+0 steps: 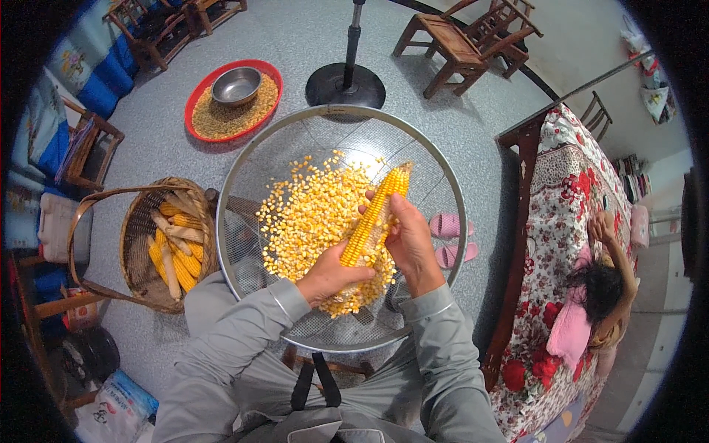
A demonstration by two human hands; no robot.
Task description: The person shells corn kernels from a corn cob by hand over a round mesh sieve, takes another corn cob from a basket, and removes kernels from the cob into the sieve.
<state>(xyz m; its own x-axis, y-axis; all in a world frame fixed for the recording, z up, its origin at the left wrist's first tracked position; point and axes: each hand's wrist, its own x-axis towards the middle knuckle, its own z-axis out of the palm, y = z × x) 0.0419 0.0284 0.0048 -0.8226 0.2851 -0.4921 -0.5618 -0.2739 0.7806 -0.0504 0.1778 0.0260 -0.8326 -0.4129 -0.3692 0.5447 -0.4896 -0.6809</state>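
A yellow corn cob (371, 221) slants up and to the right between my two hands, part of its side stripped of kernels. My left hand (331, 275) is closed round its lower end. Farther up the cob, my right hand (408, 240) grips it with the thumb along the side. Below both hands lies a round wire-mesh sieve (244, 164) with a metal rim, resting over my lap. Loose corn kernels (306, 221) are heaped in its middle. Under my hands, part of the heap is hidden.
A wicker basket (133, 255) of cobs stands at left. Beyond it sits a red basin (193, 122) of kernels holding a steel bowl (236, 86). A black stand base (346, 87) is ahead. Pink slippers (445, 226) lie right of the sieve. A person (602, 292) lies on a flowered bed (554, 170).
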